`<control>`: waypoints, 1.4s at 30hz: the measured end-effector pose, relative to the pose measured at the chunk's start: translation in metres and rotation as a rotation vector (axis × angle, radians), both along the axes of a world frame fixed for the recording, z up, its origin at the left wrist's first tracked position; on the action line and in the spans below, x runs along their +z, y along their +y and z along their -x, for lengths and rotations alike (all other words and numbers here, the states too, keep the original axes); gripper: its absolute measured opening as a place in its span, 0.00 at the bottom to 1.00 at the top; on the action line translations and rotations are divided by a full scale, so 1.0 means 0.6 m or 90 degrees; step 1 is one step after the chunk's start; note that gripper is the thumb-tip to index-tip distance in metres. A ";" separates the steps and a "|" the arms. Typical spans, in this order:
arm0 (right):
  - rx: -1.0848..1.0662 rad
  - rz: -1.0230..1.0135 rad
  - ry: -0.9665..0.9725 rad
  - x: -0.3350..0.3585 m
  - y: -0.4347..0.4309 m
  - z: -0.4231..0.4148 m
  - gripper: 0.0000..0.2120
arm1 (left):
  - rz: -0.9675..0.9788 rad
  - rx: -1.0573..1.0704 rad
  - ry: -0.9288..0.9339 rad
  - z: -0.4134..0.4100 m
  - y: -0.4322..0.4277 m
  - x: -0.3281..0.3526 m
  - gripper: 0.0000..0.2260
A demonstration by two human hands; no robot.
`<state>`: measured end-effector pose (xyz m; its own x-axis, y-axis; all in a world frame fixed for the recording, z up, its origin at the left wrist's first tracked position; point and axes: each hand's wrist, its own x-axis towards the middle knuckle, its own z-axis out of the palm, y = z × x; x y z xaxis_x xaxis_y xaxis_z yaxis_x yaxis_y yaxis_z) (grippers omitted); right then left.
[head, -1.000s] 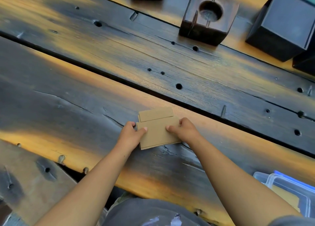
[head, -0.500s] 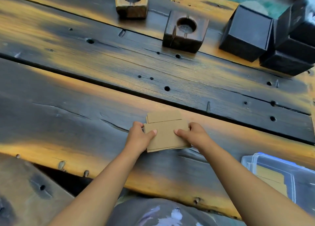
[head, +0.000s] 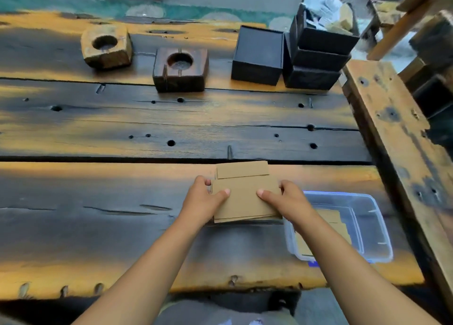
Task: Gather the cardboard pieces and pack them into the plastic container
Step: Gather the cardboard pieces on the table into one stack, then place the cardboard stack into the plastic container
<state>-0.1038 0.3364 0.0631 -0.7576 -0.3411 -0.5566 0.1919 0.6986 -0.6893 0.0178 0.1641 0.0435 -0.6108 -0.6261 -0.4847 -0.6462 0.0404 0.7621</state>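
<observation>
A stack of brown cardboard pieces (head: pixel 245 194) is held between both hands just above the dark wooden table (head: pixel 98 226), its top pieces slightly offset. My left hand (head: pixel 202 201) grips the stack's left edge, thumb on top. My right hand (head: pixel 286 199) grips its right edge the same way. A clear plastic container (head: pixel 367 226) with a blue rim sits on the table right of the stack, partly behind my right forearm. Some cardboard pieces (head: pixel 335 220) lie inside it.
Two wooden blocks with round holes (head: pixel 106 46) (head: pixel 180 68) stand at the back. Black boxes (head: pixel 257 55) sit at the back right, one stack (head: pixel 318 45) holding white material. A raised wooden beam (head: pixel 397 133) borders the table's right side.
The view has lifted and turned right, bringing the container and back objects into sight. Both hands keep hold of the stack, which is now lifted and closer to the container.
</observation>
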 end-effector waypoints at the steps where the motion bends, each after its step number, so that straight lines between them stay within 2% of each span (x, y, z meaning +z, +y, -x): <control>1: -0.011 0.009 0.004 0.004 0.032 0.016 0.22 | 0.004 -0.006 0.000 0.020 0.030 0.004 0.18; 7: -0.049 0.046 0.005 0.009 0.204 0.095 0.22 | 0.007 -0.018 0.020 0.110 0.195 0.011 0.13; 12: -0.024 0.040 -0.011 0.005 0.335 0.169 0.18 | 0.003 -0.010 0.019 0.179 0.328 0.010 0.15; 17: 0.010 0.014 -0.019 0.009 0.406 0.194 0.14 | 0.009 -0.031 -0.013 0.203 0.397 0.021 0.16; 21: 0.045 -0.041 -0.070 0.000 0.428 0.198 0.20 | -0.021 -0.040 -0.052 0.206 0.415 0.020 0.15; 25: 0.064 -0.073 -0.085 -0.024 0.422 0.193 0.14 | -0.034 -0.060 -0.110 0.200 0.417 0.001 0.15; 31: 0.107 -0.152 -0.134 -0.069 0.397 0.174 0.18 | 0.010 -0.112 -0.216 0.202 0.416 -0.038 0.14; 34: 0.134 -0.205 -0.148 -0.091 0.388 0.178 0.21 | 0.020 -0.146 -0.284 0.203 0.423 -0.060 0.19; 38: 0.161 -0.251 -0.152 -0.115 0.377 0.178 0.19 | 0.044 -0.159 -0.343 0.203 0.424 -0.080 0.24; 42: 0.211 -0.311 -0.149 -0.134 0.376 0.169 0.21 | 0.048 -0.156 -0.371 0.207 0.431 -0.089 0.25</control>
<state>-0.2051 0.5621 -0.0174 -0.4945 -0.2014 -0.8456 0.0195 0.9700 -0.2424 -0.1067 0.4226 -0.0101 -0.3901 -0.5474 -0.7404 -0.9192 0.2789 0.2780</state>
